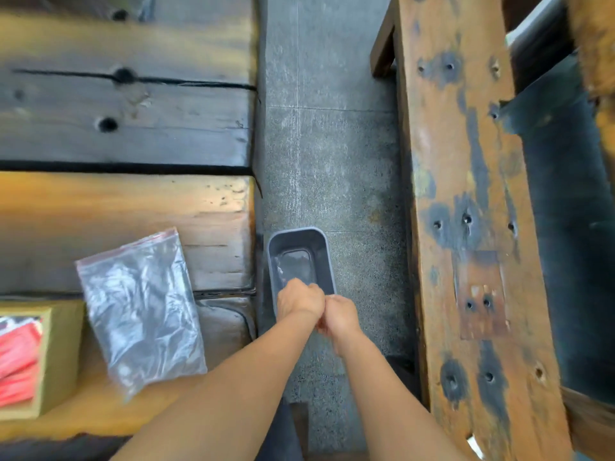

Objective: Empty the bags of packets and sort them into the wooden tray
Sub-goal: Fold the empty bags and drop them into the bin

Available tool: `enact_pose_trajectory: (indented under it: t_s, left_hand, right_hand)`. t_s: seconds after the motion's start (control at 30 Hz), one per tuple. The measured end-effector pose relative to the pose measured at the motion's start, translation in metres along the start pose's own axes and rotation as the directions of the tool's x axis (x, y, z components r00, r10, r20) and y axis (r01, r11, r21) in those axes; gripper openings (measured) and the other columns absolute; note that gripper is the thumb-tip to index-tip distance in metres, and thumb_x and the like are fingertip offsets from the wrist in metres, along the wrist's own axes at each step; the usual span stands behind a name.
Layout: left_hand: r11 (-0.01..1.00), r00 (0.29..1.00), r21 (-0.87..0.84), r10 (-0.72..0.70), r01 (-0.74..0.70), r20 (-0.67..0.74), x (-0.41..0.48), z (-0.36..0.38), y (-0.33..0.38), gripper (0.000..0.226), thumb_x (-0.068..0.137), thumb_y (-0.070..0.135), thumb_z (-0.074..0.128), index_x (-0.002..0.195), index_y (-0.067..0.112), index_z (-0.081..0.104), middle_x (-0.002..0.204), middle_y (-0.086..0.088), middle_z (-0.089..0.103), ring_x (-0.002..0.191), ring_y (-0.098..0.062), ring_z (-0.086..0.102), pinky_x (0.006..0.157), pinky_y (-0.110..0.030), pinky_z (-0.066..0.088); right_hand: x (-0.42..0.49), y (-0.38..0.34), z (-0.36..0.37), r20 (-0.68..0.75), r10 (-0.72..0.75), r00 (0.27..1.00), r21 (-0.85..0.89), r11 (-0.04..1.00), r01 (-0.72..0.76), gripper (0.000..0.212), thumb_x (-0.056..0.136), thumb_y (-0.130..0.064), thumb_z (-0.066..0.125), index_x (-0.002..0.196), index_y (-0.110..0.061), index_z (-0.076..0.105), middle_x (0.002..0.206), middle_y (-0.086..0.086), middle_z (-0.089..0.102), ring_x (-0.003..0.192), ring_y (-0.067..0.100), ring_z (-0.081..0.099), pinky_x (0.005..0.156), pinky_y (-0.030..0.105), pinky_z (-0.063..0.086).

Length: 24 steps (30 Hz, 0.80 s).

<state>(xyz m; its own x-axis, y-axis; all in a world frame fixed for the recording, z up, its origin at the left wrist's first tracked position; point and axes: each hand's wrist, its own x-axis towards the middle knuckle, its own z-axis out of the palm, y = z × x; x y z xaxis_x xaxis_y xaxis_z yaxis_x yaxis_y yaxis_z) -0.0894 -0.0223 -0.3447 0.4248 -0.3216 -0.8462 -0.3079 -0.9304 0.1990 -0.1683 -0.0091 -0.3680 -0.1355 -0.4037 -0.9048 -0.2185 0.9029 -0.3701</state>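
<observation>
Both hands, left hand and right hand, touch, fingers curled together, above a grey rectangular plastic bin. Whether they clamp anything, I cannot tell. 1 clear zip bag lies flat on the wooden table beside the wooden tray of red packets.

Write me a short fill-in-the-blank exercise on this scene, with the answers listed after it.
1. The clear zip bag lies on the wooden ____.
2. Both hands, left hand and right hand, meet above the grey ____ on the floor.
3. The packets in the wooden tray are ____ in colour.

Answers: table; bin; red
</observation>
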Motion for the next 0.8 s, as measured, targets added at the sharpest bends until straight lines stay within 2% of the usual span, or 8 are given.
enact_pose_trajectory:
  t_s: [0.07,0.17,0.23,0.33,0.43,0.57,0.67,0.8]
  left_hand:
    - [0.993,0.992,0.048,0.113,-0.11,-0.06,-0.025,-0.029,0.002,0.033,0.094,0.029,0.044,0.111,0.01,0.064,0.121,-0.017,0.064,0.112,-0.036,0.061,0.089,-0.036,0.048]
    - [0.95,0.937,0.113,0.306,-0.29,-0.167,-0.061,-0.076,-0.005,0.028,0.096,0.028,0.041,0.106,0.01,0.059,0.116,-0.018,0.065,0.111,-0.037,0.061,0.089,-0.041,0.048]
    - [0.92,0.889,0.152,0.39,-0.362,-0.24,-0.079,-0.107,-0.018,0.027,0.097,0.029,0.041,0.104,0.01,0.059,0.111,-0.017,0.066,0.106,-0.037,0.062,0.085,-0.042,0.049]
    - [0.904,0.827,0.139,0.427,-0.405,-0.367,-0.094,-0.151,-0.048,0.023,0.097,0.028,0.04,0.1,0.012,0.056,0.105,-0.015,0.065,0.1,-0.037,0.061,0.08,-0.042,0.048]
    - [0.909,0.787,0.12,0.407,-0.399,-0.464,-0.098,-0.185,-0.085,0.019,0.096,0.026,0.042,0.103,0.013,0.053,0.11,-0.011,0.059,0.1,-0.034,0.058,0.082,-0.042,0.046]
    - [0.926,0.76,0.173,0.375,-0.336,-0.531,-0.096,-0.205,-0.13,0.021,0.094,0.024,0.049,0.111,0.011,0.051,0.115,-0.012,0.053,0.104,-0.033,0.055,0.084,-0.044,0.046]
    - [0.968,0.835,0.123,0.252,-0.22,-0.49,-0.096,-0.197,-0.155,0.035,0.093,0.03,0.055,0.12,0.009,0.046,0.12,-0.013,0.049,0.107,-0.033,0.055,0.086,-0.041,0.047]
    - [0.961,0.953,-0.274,-0.047,-0.039,-0.301,-0.098,-0.183,-0.171,0.064,0.085,0.033,0.072,0.132,0.002,0.04,0.13,-0.017,0.05,0.114,-0.034,0.056,0.083,-0.034,0.044]
  right_hand:
    - [-0.028,-0.013,0.007,-0.074,-0.16,0.984,-0.241,0.961,0.138,0.027,0.086,-0.011,0.051,0.06,-0.016,0.052,0.058,0.009,0.059,0.055,0.024,0.052,0.052,0.038,0.047]
    - [-0.078,-0.031,0.022,-0.04,-0.339,0.94,-0.481,0.831,0.279,0.021,0.091,-0.018,0.052,0.077,-0.012,0.067,0.089,0.014,0.072,0.087,0.034,0.064,0.076,0.038,0.049]
    - [-0.112,-0.04,0.036,0.019,-0.429,0.903,-0.547,0.752,0.368,0.021,0.092,-0.019,0.05,0.089,-0.008,0.067,0.097,0.015,0.073,0.096,0.035,0.064,0.082,0.038,0.05]
    - [-0.153,-0.048,0.06,0.078,-0.484,0.872,-0.518,0.728,0.45,0.016,0.09,-0.022,0.053,0.095,-0.012,0.065,0.1,0.01,0.072,0.1,0.03,0.063,0.086,0.036,0.049]
    - [-0.178,-0.056,0.083,0.154,-0.528,0.835,-0.503,0.685,0.527,0.019,0.09,-0.021,0.056,0.103,-0.009,0.063,0.098,0.01,0.071,0.102,0.028,0.063,0.09,0.035,0.048]
    - [-0.193,-0.058,0.108,0.226,-0.495,0.839,-0.592,0.614,0.521,0.037,0.091,-0.025,0.057,0.124,-0.007,0.057,0.114,0.012,0.066,0.112,0.028,0.059,0.094,0.034,0.045]
    - [-0.195,-0.046,0.119,0.269,-0.43,0.862,-0.642,0.587,0.493,0.044,0.09,-0.027,0.06,0.129,-0.009,0.053,0.121,0.012,0.064,0.116,0.03,0.058,0.092,0.032,0.044]
    - [-0.193,-0.024,0.121,0.23,-0.329,0.916,-0.604,0.689,0.4,0.032,0.087,-0.019,0.064,0.118,-0.015,0.056,0.115,0.007,0.064,0.106,0.025,0.061,0.086,0.03,0.047]
